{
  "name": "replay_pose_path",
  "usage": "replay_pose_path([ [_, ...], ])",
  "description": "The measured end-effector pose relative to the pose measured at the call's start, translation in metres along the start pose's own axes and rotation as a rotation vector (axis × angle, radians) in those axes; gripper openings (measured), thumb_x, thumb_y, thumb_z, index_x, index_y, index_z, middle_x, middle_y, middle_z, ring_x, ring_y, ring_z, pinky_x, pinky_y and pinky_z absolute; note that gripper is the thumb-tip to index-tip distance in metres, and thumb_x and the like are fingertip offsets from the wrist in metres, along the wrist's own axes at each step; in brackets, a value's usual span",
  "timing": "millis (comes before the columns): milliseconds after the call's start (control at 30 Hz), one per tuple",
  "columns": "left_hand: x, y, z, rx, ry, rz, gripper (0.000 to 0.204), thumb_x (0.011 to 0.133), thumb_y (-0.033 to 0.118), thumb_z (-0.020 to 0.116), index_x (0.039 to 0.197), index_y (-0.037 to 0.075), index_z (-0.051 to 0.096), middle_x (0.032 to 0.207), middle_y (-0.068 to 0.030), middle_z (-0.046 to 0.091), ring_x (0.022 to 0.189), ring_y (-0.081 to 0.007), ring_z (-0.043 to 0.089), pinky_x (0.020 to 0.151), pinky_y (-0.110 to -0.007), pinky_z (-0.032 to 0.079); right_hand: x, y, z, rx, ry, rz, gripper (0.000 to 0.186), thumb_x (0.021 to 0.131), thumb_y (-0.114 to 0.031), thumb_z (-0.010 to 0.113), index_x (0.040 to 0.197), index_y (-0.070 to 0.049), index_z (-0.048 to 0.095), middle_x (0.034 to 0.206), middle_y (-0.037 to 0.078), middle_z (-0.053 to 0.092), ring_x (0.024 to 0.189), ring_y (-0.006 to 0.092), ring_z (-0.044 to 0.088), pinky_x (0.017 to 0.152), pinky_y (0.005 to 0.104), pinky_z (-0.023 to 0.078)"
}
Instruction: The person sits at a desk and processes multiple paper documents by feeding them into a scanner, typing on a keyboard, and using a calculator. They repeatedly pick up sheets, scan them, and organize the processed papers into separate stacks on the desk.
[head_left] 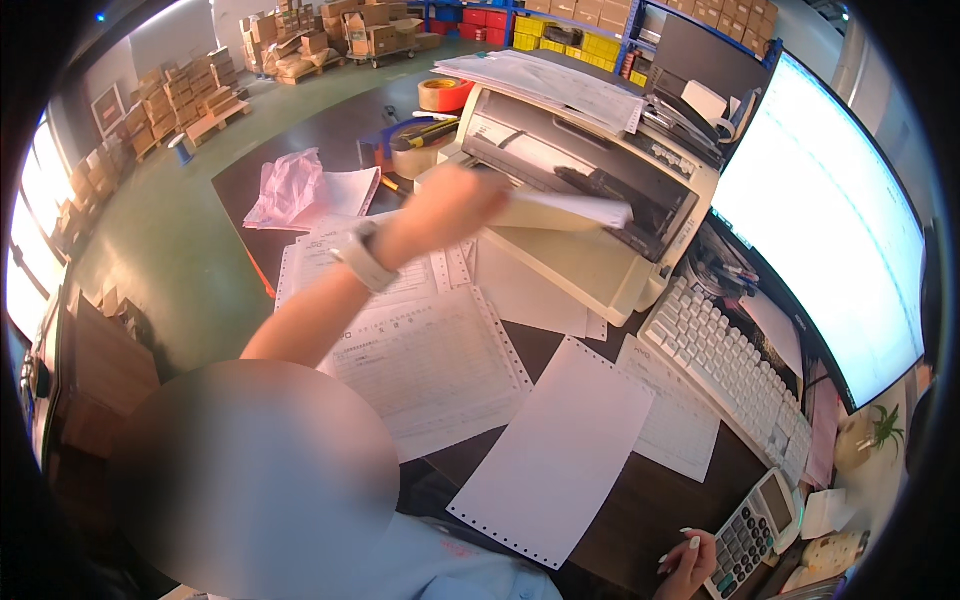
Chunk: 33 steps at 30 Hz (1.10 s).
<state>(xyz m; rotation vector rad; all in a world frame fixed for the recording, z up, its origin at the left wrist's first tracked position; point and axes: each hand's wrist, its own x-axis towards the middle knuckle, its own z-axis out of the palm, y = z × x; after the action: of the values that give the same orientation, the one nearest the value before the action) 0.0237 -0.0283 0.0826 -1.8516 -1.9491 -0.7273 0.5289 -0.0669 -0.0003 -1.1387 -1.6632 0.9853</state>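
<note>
My left hand (460, 208), with a white watch at its wrist, reaches to the front of a cream dot-matrix printer (680, 245). Its fingers are smeared by motion but appear closed on a sheet of paper (575, 207), also blurred, over the printer's opening. Low at the right, my right hand (690, 563) rests beside a grey calculator (745, 540); its fingers are loosely bent and apart, with nothing seen in them. Between the hands lies a blank pinkish sheet (565, 440) with punched edges. Printed forms (420, 370) spread under my left forearm.
A white keyboard (730, 365) stands before a bright curved monitor (830, 220). Crumpled pink paper (290, 185) and a tape roll (445, 95) lie at the far left of the desk. Stacked papers (545, 82) cover the printer's top. Boxes (180, 95) stand across the floor.
</note>
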Motion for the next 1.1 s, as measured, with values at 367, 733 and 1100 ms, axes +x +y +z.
replay_pose_path([
  [367, 0.004, -0.084, -0.132, 0.431, 0.127, -0.273, 0.05, 0.079, 0.013, 0.061, 0.124, -0.003, 0.046, 0.1, -0.0232, 0.064, 0.094, -0.0342, 0.063, 0.082, -0.042, 0.049, -0.006, 0.003, -0.002, 0.02, -0.05, 0.026, 0.024, 0.097, -0.02, 0.048, 0.102, 0.0, 0.061, 0.06, 0.004, 0.055, 0.049, 0.0075, 0.046, 0.046, 0.0197, 0.036],
  [733, 0.088, 0.05, 0.041, -0.129, -0.537, -0.494, 0.048, 0.094, 0.041, 0.039, 0.094, 0.001, 0.066, 0.083, -0.0165, 0.068, 0.075, -0.0244, 0.068, 0.071, -0.038, 0.053, -0.011, 0.003, -0.011, 0.058, -0.09, 0.044, 0.023, 0.097, -0.019, 0.049, 0.104, 0.0, 0.059, 0.062, 0.005, 0.058, 0.051, 0.0076, 0.048, 0.047, 0.0195, 0.038],
  [1100, -0.036, 0.013, 0.013, 0.108, -0.411, 0.367, 0.072, 0.074, 0.014, 0.069, 0.139, 0.018, 0.038, 0.14, -0.0118, 0.043, 0.133, -0.0292, 0.035, 0.106, -0.045, 0.033, -0.012, 0.006, -0.012, 0.069, -0.147, 0.031, 0.027, 0.098, -0.022, 0.044, 0.109, 0.0, 0.056, 0.065, 0.005, 0.058, 0.053, 0.0075, 0.05, 0.049, 0.0187, 0.041],
])
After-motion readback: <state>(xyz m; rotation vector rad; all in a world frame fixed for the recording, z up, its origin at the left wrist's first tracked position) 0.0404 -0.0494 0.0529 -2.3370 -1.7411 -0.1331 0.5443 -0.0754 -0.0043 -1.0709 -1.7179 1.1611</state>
